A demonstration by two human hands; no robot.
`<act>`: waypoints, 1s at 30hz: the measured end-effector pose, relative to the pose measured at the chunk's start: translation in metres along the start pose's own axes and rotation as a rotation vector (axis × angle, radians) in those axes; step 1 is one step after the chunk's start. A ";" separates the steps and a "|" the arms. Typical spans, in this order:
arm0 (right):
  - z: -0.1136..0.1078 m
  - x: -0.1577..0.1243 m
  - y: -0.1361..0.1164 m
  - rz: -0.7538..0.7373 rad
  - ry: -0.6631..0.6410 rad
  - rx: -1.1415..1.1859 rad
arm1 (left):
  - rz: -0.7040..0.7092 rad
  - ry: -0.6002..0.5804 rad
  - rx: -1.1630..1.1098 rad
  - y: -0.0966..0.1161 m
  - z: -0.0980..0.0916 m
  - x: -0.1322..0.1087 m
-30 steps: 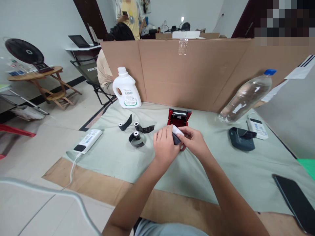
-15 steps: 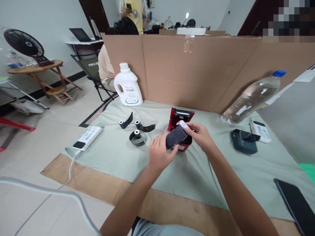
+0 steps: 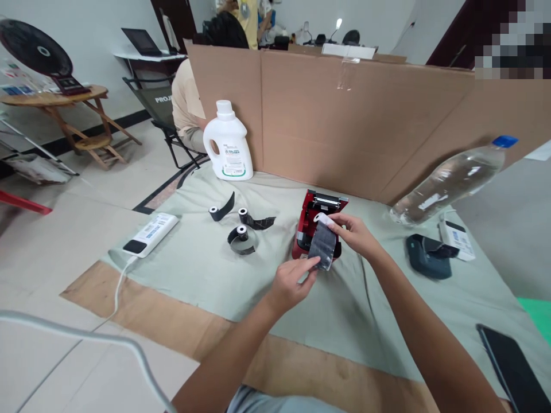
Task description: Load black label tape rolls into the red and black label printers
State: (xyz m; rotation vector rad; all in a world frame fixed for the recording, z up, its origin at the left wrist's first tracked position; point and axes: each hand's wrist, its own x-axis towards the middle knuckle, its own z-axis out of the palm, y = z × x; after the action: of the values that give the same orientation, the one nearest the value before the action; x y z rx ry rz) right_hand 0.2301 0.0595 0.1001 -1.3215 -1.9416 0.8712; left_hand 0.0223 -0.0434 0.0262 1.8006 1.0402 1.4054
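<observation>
A phone (image 3: 514, 366) lies on the near side of the red printer (image 3: 307, 212), well to its right. Just in front of the printer I see the left hand (image 3: 295, 282), fingertips touching a dark strip (image 3: 322, 244); I can't tell whether they pinch it. The right hand (image 3: 356, 234) clamps the strip's roll (image 3: 322, 219) between thumb and fingers, above the open printer. Other rolls (image 3: 242, 230) lie left of it, a gadget (image 3: 424, 258) right of it; beyond it, leftward, stands a jug (image 3: 230, 146)
</observation>
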 end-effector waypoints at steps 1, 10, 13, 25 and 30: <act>0.001 0.001 0.000 -0.015 0.006 -0.102 | -0.005 -0.013 -0.010 0.002 -0.002 0.006; 0.002 0.024 -0.005 0.201 -0.204 -0.110 | -0.133 0.027 0.000 0.038 -0.036 0.115; 0.000 0.027 -0.009 0.276 -0.284 0.011 | -0.138 0.030 -0.033 0.036 -0.037 0.134; 0.013 -0.006 -0.028 0.196 -0.013 0.670 | -0.036 0.021 0.187 0.012 -0.014 0.091; 0.044 -0.025 -0.047 0.218 0.101 0.868 | 0.086 0.002 0.308 0.028 -0.016 0.094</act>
State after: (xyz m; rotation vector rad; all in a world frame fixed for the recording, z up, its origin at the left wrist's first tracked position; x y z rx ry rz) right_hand 0.1778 0.0153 0.1089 -1.0030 -1.1069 1.4911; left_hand 0.0238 0.0243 0.0987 2.0844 1.2480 1.3548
